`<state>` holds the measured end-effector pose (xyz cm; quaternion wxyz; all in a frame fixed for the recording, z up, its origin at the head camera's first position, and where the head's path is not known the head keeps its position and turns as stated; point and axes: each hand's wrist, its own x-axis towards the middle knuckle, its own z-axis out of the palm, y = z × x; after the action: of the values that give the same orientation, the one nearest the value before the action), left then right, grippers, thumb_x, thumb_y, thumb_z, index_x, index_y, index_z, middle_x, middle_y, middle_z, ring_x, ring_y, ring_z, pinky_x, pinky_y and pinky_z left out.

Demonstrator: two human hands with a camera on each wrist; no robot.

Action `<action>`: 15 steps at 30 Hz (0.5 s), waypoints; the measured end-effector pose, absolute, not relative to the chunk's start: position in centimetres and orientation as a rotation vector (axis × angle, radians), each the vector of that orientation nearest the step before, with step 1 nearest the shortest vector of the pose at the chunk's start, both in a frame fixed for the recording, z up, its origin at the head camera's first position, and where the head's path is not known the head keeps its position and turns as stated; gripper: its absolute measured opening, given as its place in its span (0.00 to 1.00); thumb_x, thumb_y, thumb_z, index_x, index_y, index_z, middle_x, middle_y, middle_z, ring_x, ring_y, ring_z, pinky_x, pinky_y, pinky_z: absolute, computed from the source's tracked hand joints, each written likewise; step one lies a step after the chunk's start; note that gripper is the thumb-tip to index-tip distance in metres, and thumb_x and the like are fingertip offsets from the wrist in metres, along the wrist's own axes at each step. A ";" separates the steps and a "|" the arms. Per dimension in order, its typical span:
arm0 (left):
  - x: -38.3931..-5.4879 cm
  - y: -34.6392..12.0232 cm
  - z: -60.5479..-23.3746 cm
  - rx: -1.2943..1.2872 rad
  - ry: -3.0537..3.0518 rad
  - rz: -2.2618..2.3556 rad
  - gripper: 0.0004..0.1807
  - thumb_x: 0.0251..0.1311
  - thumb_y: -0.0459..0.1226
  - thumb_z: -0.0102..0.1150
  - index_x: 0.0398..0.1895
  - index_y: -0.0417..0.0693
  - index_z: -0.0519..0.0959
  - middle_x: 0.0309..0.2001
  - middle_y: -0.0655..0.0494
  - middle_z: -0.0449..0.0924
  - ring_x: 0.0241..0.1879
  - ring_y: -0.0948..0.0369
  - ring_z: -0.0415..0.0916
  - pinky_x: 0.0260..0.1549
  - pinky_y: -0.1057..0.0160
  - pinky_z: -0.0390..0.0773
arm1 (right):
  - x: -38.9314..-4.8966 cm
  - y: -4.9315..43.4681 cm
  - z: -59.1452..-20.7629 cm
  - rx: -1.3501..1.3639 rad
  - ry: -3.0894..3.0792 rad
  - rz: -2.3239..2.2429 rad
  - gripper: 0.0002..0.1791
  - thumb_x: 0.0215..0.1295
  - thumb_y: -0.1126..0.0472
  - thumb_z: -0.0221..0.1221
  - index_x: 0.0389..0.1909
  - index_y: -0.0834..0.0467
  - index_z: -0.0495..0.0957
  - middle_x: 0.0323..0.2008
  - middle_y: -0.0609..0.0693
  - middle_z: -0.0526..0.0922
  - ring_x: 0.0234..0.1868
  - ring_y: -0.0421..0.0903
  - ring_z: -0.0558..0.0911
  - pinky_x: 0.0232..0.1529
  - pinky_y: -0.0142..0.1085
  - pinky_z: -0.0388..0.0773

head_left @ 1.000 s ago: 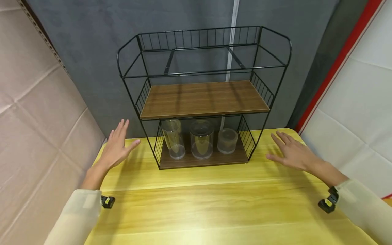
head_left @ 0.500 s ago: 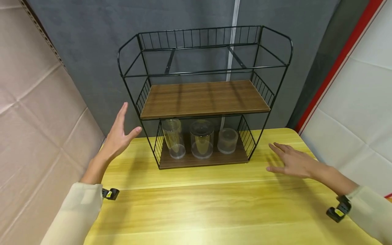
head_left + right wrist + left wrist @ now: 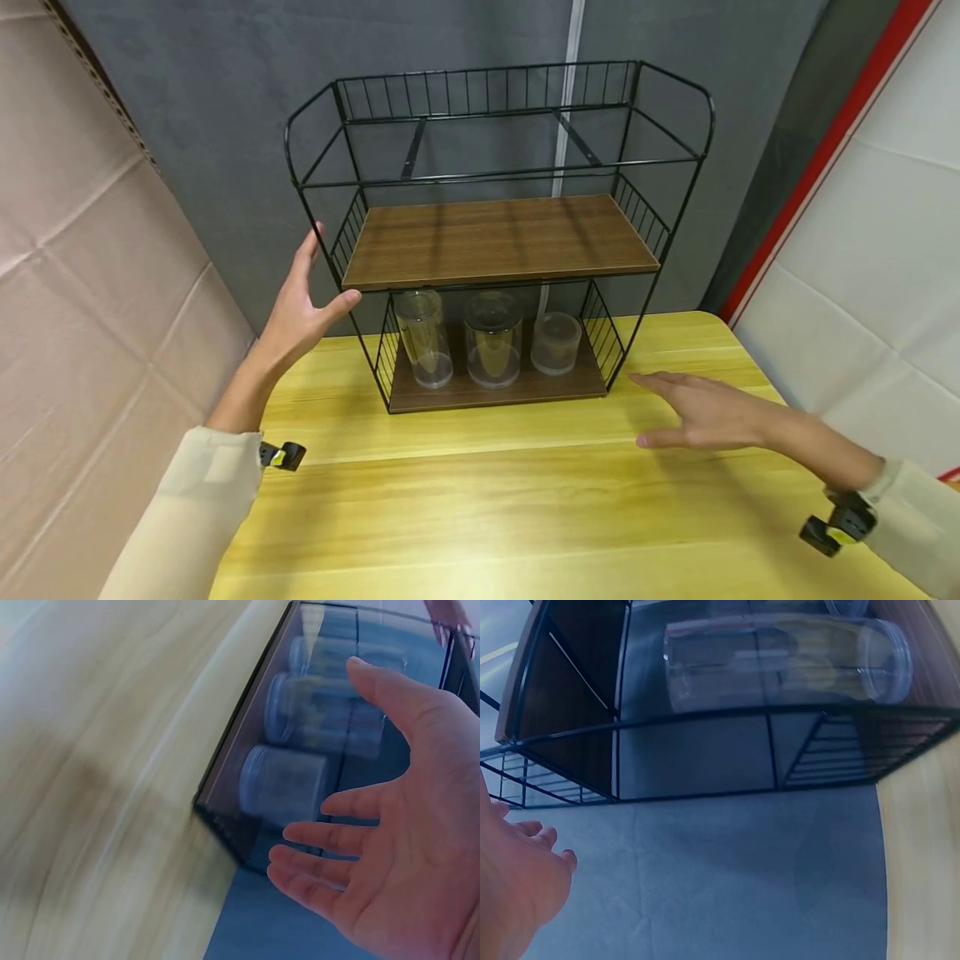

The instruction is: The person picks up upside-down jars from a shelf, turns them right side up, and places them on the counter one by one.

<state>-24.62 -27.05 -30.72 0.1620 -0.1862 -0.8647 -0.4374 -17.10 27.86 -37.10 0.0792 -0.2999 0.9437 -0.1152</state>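
A black wire shelf rack [image 3: 501, 178] with wooden boards stands at the back of the table. My left hand [image 3: 296, 321] is at its left side, level with the middle board [image 3: 498, 240], thumb stretched out in front of the left post and fingers behind it. My right hand [image 3: 708, 410] hovers over the table to the right of the rack's lower corner, fingers extended, holding nothing. On the bottom board [image 3: 502, 397] stand a tall clear jar [image 3: 424, 337], a wider clear jar [image 3: 493, 337] and a short clear jar [image 3: 556, 343]. The right wrist view shows the right palm [image 3: 427, 847] facing the jars.
The yellow wooden table [image 3: 480, 500] stretches in front of the rack. A grey cloth wall [image 3: 225, 125] stands behind it. Pale panels rise on the left [image 3: 97, 250] and right [image 3: 877, 275], the right one edged in red.
My left hand has moved up and right to the rack's left post. My right hand has dropped slightly and shifted left toward the rack. The jars have stayed put.
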 end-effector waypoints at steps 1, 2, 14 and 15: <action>-24.7 -26.9 -30.6 -0.548 -2.453 -1.264 0.57 0.67 0.55 0.68 0.88 0.64 0.40 0.87 0.61 0.37 0.85 0.55 0.36 0.83 0.38 0.38 | -17.0 27.5 -36.9 -0.915 2.822 -0.353 0.53 0.67 0.30 0.65 0.78 0.65 0.66 0.69 0.70 0.75 0.66 0.70 0.78 0.62 0.66 0.78; -24.9 -26.7 -30.4 -0.564 -2.439 -1.283 0.58 0.67 0.54 0.68 0.88 0.62 0.39 0.87 0.60 0.37 0.85 0.56 0.36 0.84 0.42 0.38 | -16.9 27.1 -36.7 -0.931 2.820 -0.361 0.53 0.67 0.30 0.64 0.78 0.65 0.66 0.70 0.70 0.75 0.67 0.70 0.77 0.63 0.66 0.78; -25.2 -25.3 -29.6 -0.601 -2.406 -1.445 0.59 0.66 0.47 0.73 0.88 0.64 0.39 0.87 0.63 0.38 0.85 0.65 0.35 0.84 0.54 0.38 | -18.8 22.9 -36.0 -1.075 2.930 -0.402 0.55 0.66 0.34 0.68 0.81 0.65 0.60 0.76 0.69 0.66 0.74 0.69 0.70 0.69 0.65 0.74; -25.3 -25.2 -29.6 -0.598 -2.410 -1.447 0.59 0.66 0.47 0.73 0.88 0.64 0.39 0.87 0.63 0.39 0.85 0.65 0.35 0.84 0.54 0.39 | -19.1 22.6 -36.1 -1.085 2.941 -0.411 0.56 0.66 0.35 0.69 0.81 0.66 0.59 0.76 0.69 0.66 0.74 0.69 0.70 0.69 0.65 0.74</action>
<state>-25.26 -25.23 -29.61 0.1335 -0.2061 -0.8310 -0.4991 -19.12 22.62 -36.11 -0.0100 -0.3433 0.9301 -0.1299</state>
